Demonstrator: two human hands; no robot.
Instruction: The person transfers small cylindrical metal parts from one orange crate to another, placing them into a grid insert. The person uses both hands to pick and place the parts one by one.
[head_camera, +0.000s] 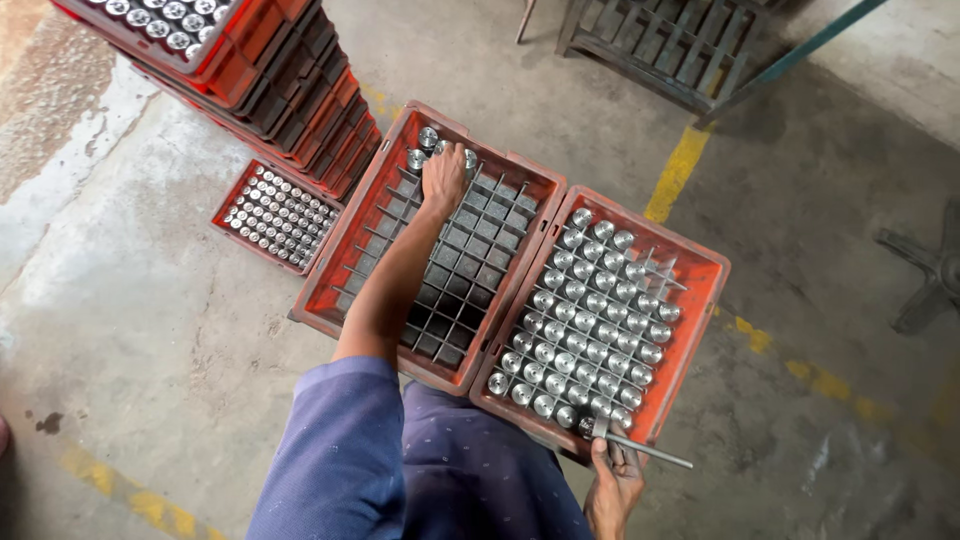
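- I look down on a worn concrete floor with faded yellow lines painted across it.
- Two red crates sit side by side below me, touching along one edge.
- The left crate has a metal grid dividing it into cells; most cells are bare, with a few metal parts only in the far corner.
- My left hand is stretched out to that far corner, its grip curled down over the parts there; I cannot tell whether it has one clasped.
- The right crate is nearly full of shiny round parts in rows, with a few bare cells at its far right.
- My right hand is at the near edge of the right crate, its grip closed around a thin metal rod that points off to the right.
- A third, smaller-looking crate of parts lies on the floor to the left, near the left crate.
- Behind it leans a tall stack of red crates, the top one filled with parts.
- A dark metal rack stands at the top of the view.
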